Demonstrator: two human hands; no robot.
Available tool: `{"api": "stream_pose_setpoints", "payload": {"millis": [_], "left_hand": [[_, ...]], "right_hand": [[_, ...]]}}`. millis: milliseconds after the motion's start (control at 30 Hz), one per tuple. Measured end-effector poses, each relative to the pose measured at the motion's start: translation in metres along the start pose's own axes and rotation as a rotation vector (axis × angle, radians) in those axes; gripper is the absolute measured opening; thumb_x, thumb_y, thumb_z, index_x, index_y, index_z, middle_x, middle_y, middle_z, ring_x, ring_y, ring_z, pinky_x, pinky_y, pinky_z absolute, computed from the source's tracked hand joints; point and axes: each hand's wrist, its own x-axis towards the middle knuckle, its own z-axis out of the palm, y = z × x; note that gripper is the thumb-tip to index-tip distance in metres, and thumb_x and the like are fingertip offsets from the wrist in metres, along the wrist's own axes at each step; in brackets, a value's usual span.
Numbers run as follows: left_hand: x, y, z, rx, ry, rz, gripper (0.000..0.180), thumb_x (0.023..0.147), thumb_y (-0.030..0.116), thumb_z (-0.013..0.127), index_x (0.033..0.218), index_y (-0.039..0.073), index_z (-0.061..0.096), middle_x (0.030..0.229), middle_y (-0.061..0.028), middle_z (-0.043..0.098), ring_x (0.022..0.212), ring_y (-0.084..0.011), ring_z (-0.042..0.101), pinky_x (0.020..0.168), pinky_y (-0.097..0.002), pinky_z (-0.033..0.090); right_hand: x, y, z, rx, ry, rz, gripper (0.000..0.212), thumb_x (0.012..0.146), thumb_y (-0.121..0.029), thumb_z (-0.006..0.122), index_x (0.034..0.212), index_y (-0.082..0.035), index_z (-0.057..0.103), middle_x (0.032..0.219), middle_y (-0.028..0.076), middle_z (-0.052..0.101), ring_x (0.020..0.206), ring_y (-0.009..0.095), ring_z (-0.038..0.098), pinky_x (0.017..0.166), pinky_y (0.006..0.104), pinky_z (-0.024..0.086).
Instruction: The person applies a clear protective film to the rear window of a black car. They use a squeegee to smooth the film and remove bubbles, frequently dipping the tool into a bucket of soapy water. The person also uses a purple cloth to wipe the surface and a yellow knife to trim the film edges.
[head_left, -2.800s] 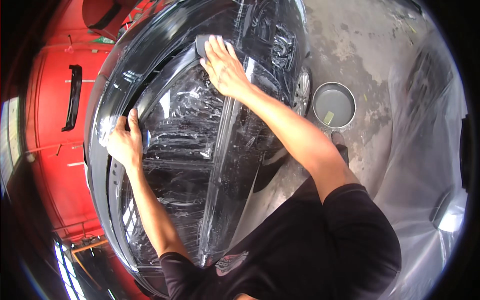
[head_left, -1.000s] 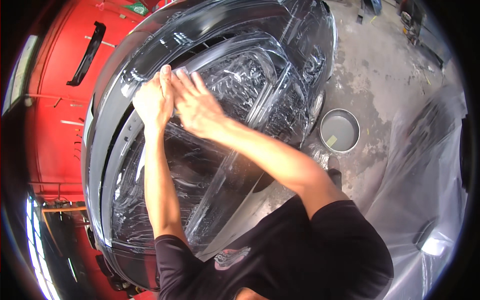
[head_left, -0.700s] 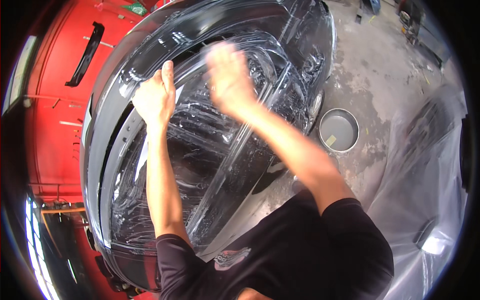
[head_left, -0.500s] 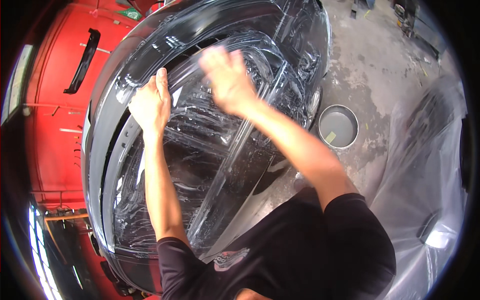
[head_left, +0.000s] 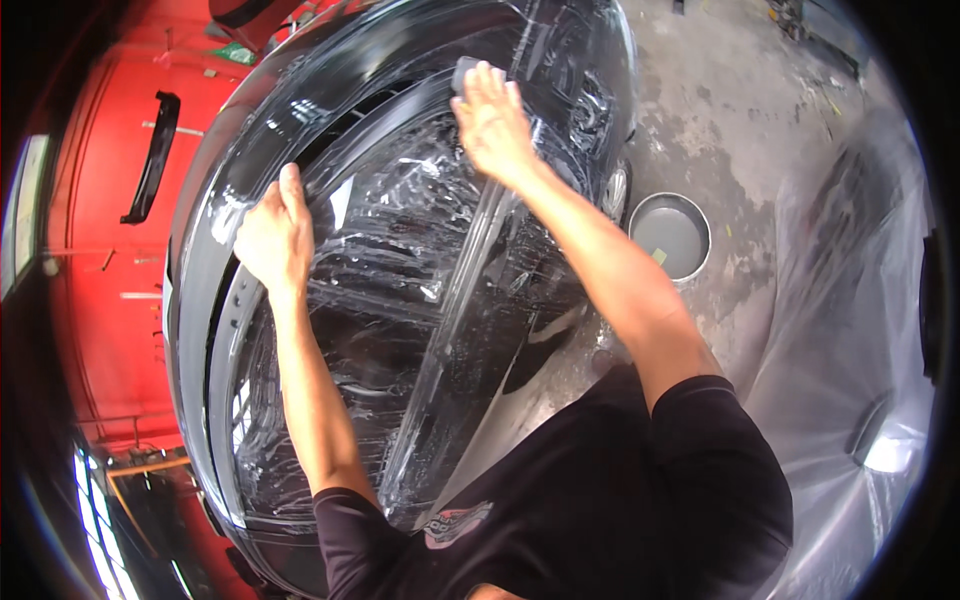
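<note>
A dark car body (head_left: 380,350), covered in wet whitish streaks, fills the middle of the view. My right hand (head_left: 495,125) presses down at the far part of a curved frame, fingers stretched over a small grey pad (head_left: 465,75). Only one edge of the pad shows past the fingers; the rest is hidden under them. To the left, my left hand (head_left: 275,235) is curled over the edge of the car's frame beside a long dark gap (head_left: 345,135), thumb pointing up. Its fingertips are out of sight behind that edge.
On the stained concrete floor (head_left: 700,110), right of the car, stands a round bucket (head_left: 670,238) of greyish liquid. Clear plastic sheeting (head_left: 850,330) drapes over something at far right. A red wall (head_left: 105,290) with a black curved part (head_left: 152,158) lies left.
My right hand has moved farther out and to the right along the frame, and the grey pad now shows beneath its fingers. The left hand stays on the edge while the view shifts slightly.
</note>
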Motion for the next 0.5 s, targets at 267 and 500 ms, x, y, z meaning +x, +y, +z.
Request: {"api": "stream_pose_setpoints", "payload": {"millis": [267,500], "left_hand": [[-0.003,-0.003,0.002,0.031,-0.046,0.005,0.072,0.111,0.066,0.035,0.108,0.009,0.08,0.093,-0.0241,0.076,0.091,-0.0458,0.074,0.081,-0.053,0.055],[-0.004,-0.006,0.01,0.011,0.003,-0.015,0.075,0.109,0.07,0.035,0.112,0.011,0.082,0.092,-0.0237,0.077,0.09,-0.0456,0.074,0.078,-0.0541,0.055]], "right_hand": [[-0.002,0.001,-0.006,0.094,-0.09,0.111,0.062,0.113,-0.031,0.048,0.16,0.008,0.037,0.172,0.03,0.03,0.161,0.044,0.027,0.131,0.0568,0.024],[-0.11,-0.013,-0.017,0.209,-0.124,0.207,0.069,0.112,-0.032,0.052,0.158,0.016,0.032,0.167,0.041,0.026,0.157,0.055,0.026,0.13,0.0578,0.024]]}}
